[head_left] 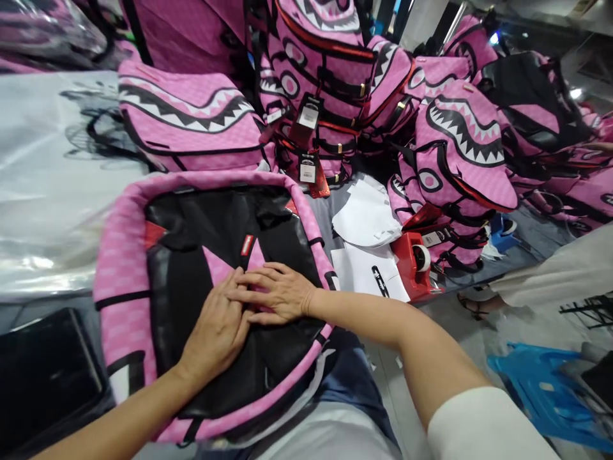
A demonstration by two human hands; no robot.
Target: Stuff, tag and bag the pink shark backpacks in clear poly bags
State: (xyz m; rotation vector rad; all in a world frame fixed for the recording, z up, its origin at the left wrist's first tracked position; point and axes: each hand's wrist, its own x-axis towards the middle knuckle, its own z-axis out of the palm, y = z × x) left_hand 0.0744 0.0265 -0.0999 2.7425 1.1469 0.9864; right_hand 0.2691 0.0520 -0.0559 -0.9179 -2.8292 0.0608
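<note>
A pink-and-black backpack (182, 370) lies back side up in front of me, its black padded panel framed by a pink checkered border. My left hand (215, 322) rests flat on the middle of that panel, fingers pointing away from me. Over its fingertips lie the spread fingers of my right hand (278, 294), pressed against the panel from the right side. Neither hand grips anything. Just beyond the fingers a small red label (247, 245) sits between pink triangles. What lies directly under my palms is hidden.
Pink shark-mouth backpacks (186, 115) are piled behind, with hang tags (308, 168) dangling. To the right are white paper sheets (366, 214), a red tape dispenser (412, 265) and a blue stool (541, 390). Clear plastic (43, 185) covers the left side.
</note>
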